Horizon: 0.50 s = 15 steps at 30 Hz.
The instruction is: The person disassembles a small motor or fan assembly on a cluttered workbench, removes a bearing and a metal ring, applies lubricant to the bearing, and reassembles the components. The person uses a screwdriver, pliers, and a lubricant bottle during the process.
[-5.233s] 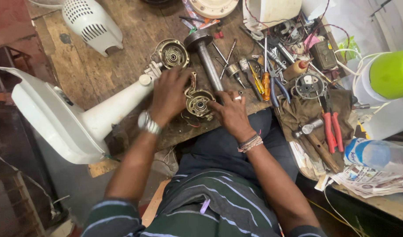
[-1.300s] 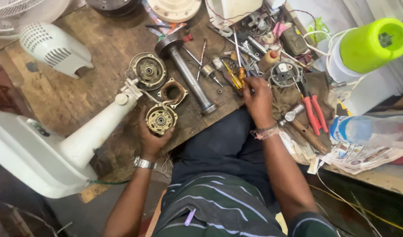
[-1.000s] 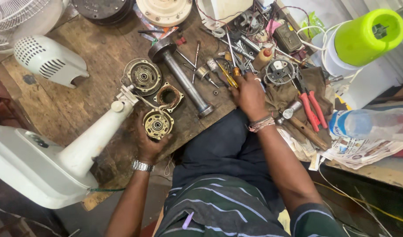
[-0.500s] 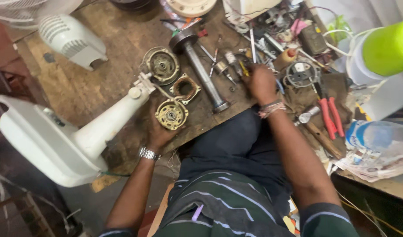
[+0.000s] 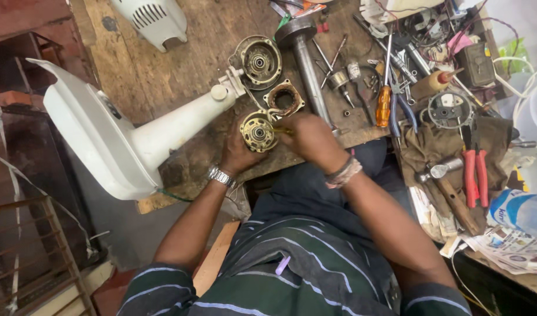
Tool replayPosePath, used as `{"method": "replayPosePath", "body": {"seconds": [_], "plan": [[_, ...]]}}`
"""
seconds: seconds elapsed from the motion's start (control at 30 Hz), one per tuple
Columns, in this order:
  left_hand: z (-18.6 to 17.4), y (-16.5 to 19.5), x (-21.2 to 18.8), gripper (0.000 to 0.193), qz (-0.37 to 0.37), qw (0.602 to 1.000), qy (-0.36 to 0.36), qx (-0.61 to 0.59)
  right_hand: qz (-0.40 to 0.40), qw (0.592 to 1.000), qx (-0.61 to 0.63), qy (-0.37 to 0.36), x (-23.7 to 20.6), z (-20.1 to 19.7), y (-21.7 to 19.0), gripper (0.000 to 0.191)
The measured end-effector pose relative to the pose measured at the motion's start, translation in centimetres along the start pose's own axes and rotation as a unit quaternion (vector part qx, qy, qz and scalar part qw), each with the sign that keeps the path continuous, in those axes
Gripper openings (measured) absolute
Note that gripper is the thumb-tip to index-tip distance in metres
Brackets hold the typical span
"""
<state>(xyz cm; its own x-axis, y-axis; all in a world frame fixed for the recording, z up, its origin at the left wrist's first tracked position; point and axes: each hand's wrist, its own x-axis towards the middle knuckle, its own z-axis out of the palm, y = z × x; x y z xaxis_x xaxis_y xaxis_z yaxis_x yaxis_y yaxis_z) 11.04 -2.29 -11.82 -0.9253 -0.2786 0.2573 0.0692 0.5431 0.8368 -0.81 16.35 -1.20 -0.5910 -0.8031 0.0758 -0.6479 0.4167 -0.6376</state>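
My left hand (image 5: pixel 236 153) grips a round brass-coloured motor housing (image 5: pixel 258 131) from below, at the near edge of the wooden workbench (image 5: pixel 163 82). My right hand (image 5: pixel 312 139) is closed around a thin yellowish tool (image 5: pixel 282 130) whose tip points into the housing's right side. Just behind the housing lie a squarish stator with copper windings (image 5: pixel 283 98) and a round motor end cover (image 5: pixel 258 59). The end cover sits at the neck of a white fan stand (image 5: pixel 104 129) that lies on its side to the left.
A thick metal shaft (image 5: pixel 307 64) lies behind my right hand. To the right are an orange-handled screwdriver (image 5: pixel 383 106), red-handled pliers (image 5: pixel 475 175), a hammer (image 5: pixel 450 190), a brown cloth, wires, a plastic bottle (image 5: pixel 521 212) and newspaper. A white vented fan cover (image 5: pixel 154 20) sits at the far left.
My right hand has come back from the tool pile on the right to the motor housing, now holding a thin tool. My left hand has kept hold of the housing.
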Motion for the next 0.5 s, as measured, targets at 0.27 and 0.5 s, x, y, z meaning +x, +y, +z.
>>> {"method": "replayPosePath", "body": {"seconds": [0.27,0.5], "plan": [[0.1,-0.1,-0.1,0.094,0.036,0.999,0.012,0.015,0.004,0.998,-0.061,-0.024,0.9,2.1,-0.8,0.018],[0.2,-0.2,-0.2,0.098,-0.001,1.000,-0.007,0.006,-0.120,0.980,-0.156,0.005,1.7,2.6,-1.4,0.006]]}}
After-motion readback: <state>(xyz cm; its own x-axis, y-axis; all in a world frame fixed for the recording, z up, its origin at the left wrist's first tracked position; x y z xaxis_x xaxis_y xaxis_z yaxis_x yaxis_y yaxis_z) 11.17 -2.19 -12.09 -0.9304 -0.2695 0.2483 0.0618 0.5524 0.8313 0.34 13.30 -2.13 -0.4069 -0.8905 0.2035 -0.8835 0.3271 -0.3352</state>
